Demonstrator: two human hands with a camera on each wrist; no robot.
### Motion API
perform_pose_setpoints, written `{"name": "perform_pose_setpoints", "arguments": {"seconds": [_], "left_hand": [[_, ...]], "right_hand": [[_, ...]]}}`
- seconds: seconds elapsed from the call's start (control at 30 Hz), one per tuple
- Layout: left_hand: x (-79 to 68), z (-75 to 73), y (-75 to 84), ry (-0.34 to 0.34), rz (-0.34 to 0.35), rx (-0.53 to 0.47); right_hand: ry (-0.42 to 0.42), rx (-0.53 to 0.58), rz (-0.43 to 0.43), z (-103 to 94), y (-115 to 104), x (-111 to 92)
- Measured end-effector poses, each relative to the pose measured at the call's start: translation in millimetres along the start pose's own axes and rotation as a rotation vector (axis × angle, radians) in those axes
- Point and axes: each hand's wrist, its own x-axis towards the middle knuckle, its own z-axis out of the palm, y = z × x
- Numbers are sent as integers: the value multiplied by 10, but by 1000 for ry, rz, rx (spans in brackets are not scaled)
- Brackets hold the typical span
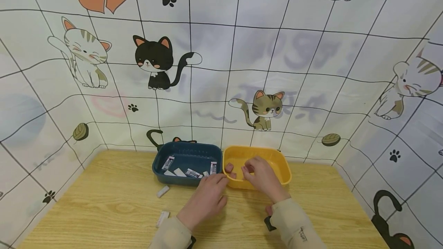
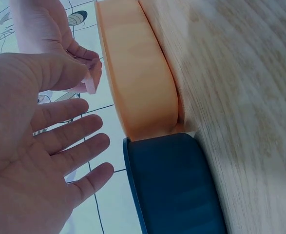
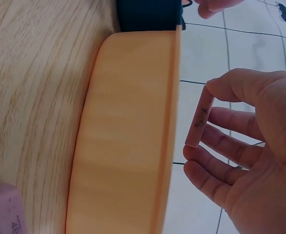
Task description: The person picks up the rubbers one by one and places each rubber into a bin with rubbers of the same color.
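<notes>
My right hand (image 1: 263, 178) is over the yellow basket (image 1: 277, 158). Its thumb and fingers pinch a pink eraser (image 3: 200, 117) with dark smudges, seen edge-on in the right wrist view. Two more pink erasers (image 1: 229, 167) lie inside at the basket's left end. My left hand (image 1: 205, 196) hovers by the front rims where the yellow basket meets the blue basket (image 1: 190, 151); the left wrist view shows its fingers (image 2: 79, 139) spread and loosely extended, holding nothing. Several white erasers (image 1: 192, 173), some in printed sleeves, lie in the blue basket.
Two white erasers, one nearer the blue basket (image 1: 163, 191) and one by the left sleeve (image 1: 162, 218), lie on the wooden table (image 1: 114, 187). Another pink eraser (image 3: 4, 209) rests on the table beneath the right forearm. Behind the baskets hangs a cat-print curtain (image 1: 214, 87).
</notes>
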Motion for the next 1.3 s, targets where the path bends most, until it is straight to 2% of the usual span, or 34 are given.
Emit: {"name": "perform_pose_setpoints", "arguments": {"seconds": [0.2,0.47,0.7,0.93,1.17,1.3], "left_hand": [[31,2,-19,-19,-24,-13],[69,31,-60,-16,-33,-18],[80,36,-81,-35,-51,-15],[87,43,-99,-28,-37,6],[103,50,-103,-39,-46,16],[106,50,-103,-43,-47,13]], "right_hand": [[-56,29,67,70,16,90],[-133,-17,136,187,72,216],[-155,5,184,292,119,288],[-175,19,218,379,153,338],[-228,-39,297,424,160,420],[-236,-47,301,446,180,455]]}}
